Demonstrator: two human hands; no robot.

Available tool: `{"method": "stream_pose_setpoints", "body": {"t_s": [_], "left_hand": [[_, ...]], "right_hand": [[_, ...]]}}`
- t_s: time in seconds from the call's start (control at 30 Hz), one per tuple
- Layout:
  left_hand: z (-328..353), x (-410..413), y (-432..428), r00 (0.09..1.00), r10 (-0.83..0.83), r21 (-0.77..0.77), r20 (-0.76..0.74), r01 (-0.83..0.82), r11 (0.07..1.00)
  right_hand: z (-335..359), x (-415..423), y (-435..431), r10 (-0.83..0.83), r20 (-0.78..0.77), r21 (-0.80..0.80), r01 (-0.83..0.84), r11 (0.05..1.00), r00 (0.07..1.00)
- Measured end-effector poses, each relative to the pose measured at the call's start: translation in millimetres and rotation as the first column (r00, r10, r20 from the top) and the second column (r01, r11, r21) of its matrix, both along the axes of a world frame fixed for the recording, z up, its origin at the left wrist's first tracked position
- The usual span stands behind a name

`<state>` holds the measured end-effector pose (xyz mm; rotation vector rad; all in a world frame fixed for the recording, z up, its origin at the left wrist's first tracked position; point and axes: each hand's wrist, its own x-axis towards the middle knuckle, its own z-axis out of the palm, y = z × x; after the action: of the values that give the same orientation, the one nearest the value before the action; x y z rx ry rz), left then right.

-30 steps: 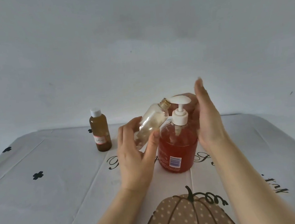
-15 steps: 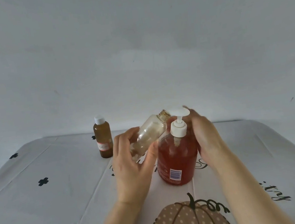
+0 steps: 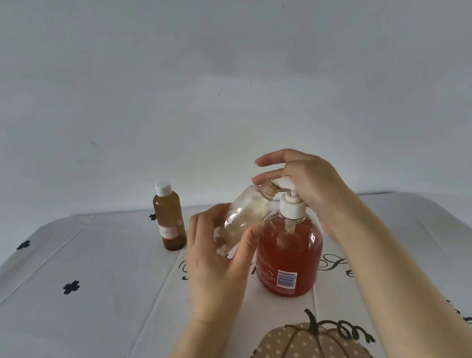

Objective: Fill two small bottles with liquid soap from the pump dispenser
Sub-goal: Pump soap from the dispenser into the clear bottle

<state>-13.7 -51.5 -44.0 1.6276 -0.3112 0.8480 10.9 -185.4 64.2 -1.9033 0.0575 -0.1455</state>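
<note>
Here the left hand (image 3: 220, 257) clamps the clear bottle (image 3: 245, 216) tilted, mouth seemingly under the pump (image 3: 289, 202) spout, the right hand (image 3: 308, 182) pressing on top

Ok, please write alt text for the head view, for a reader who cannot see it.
A left hand tilts a clear bottle, its open neck at the spout of an orange soap dispenser, while the right hand rests on the pump. A capped brown bottle stands to the left on a pumpkin-print tablecloth.

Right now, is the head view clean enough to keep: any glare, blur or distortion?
Head view: soft, even light, faint shadows; wide-angle lens bows the table edge; small glint on the pump dispenser; clear bottle in the left hand slightly soft; right hand readable.
</note>
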Motion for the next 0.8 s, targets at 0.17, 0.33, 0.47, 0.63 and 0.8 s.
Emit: {"method": "stream_pose_setpoints", "body": {"t_s": [0.17,0.33,0.47,0.63,0.8], "left_hand": [[-6,0,1,1.0,0.007,0.019,0.011,-0.007,1.0],[-7,3,-2,0.998,0.037,0.011,0.046,-0.037,0.999],[-9,7,-2,0.998,0.054,0.028,0.036,-0.055,0.998],[-10,11,-4,0.994,0.083,0.044,0.064,-0.086,0.995],[-9,12,-4,0.996,0.07,0.034,0.061,-0.072,0.997]], "right_hand": [[-3,-2,4,0.014,-0.023,0.022,-0.014,1.0,1.0],[-1,-2,7,-0.015,-0.041,0.131,0.021,0.991,0.999],[-2,-7,3,0.031,-0.006,0.167,-0.03,0.986,0.999],[1,-13,1,0.073,-0.011,0.111,-0.071,0.991,0.997],[3,-13,3,0.052,-0.051,0.139,-0.045,0.989,0.997]]}}
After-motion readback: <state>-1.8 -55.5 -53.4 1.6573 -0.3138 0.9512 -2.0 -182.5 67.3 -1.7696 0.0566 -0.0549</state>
